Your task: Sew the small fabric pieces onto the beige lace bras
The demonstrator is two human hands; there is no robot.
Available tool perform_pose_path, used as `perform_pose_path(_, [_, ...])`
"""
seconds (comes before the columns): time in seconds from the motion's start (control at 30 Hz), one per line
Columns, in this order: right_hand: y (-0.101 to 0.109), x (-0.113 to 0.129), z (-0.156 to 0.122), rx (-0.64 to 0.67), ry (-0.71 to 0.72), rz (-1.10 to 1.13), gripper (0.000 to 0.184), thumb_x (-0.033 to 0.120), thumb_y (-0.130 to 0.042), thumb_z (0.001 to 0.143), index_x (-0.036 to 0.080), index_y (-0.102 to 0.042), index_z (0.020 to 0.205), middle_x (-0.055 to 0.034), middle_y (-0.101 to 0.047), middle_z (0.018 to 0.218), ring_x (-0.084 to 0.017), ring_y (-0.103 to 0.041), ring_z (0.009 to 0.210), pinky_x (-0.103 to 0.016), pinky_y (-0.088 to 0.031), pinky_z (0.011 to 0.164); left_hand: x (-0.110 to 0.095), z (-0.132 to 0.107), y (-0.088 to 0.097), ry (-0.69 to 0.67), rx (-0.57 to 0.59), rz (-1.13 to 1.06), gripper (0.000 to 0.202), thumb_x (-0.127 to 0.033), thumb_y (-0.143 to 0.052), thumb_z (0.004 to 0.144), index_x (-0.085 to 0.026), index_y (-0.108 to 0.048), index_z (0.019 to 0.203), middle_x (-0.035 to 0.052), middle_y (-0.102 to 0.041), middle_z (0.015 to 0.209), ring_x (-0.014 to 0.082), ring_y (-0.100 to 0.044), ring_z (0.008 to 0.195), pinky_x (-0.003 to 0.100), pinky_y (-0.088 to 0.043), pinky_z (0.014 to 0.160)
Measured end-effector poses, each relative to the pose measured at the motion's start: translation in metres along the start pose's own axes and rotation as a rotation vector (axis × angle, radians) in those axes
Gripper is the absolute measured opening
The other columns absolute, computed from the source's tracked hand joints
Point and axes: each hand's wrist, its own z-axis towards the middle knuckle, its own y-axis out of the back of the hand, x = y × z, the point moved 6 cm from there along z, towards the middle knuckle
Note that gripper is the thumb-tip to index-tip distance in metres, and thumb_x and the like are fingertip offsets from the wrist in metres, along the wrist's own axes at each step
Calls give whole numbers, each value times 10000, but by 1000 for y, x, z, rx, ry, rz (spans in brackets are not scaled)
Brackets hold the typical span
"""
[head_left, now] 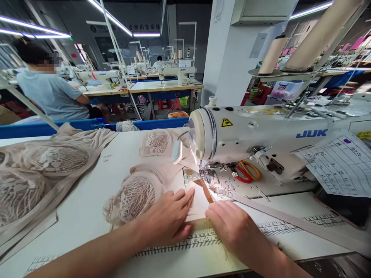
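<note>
My left hand (169, 214) lies flat, fingers stretched out, on the beige fabric of a lace bra (137, 193) near the sewing machine's needle. My right hand (232, 226) is closed at the near end of a slim brown, strip-like piece (206, 192) that runs up to the presser foot (201, 172); its exact kind is unclear. Under the lit needle area of the white sewing machine (226, 133), the fabric edge meets the foot. A long pale band (272, 210) stretches from the foot to the right, past my right hand.
More lace bra pieces (43, 170) are heaped at left. Scissors with red and orange handles (247, 172) lie behind the needle, beside fabric scraps (224, 185). A printed ruler (199, 237) lines the table front. A handwritten sheet (339, 162) hangs at right. Another person (55, 88) sits beyond.
</note>
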Motion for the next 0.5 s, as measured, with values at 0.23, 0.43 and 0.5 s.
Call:
perform_pose_path(0.23, [8, -22, -16, -13, -25, -32, 329, -20, -337, 890, 163, -597, 976, -72, -635, 909, -177, -584, 769, -307, -475, 695, -7, 24, 4, -5, -121, -9, 417, -294, -548, 839, -16, -576, 1148, 276, -526, 1310, 368, -461, 1273, 448, -487, 934])
perform_pose_path(0.43, [10, -22, -17, -74, 27, -12, 364, -49, -337, 887, 138, -596, 1062, -91, -694, 1019, -181, -651, 931, -324, -551, 812, -3, 28, -6, 25, -72, 93, 558, -349, -455, 929, 14, -451, 1353, 256, -455, 1429, 360, -472, 1271, 453, -469, 939])
perform_pose_path(0.5, [11, -22, -17, -87, 27, -12, 377, -59, -331, 881, 129, -595, 1073, -96, -696, 1025, -189, -654, 952, -331, -559, 819, -1, 30, -8, 46, -76, 111, 564, -360, -448, 935, 0, -444, 1368, 243, -458, 1433, 352, -476, 1270, 443, -460, 941])
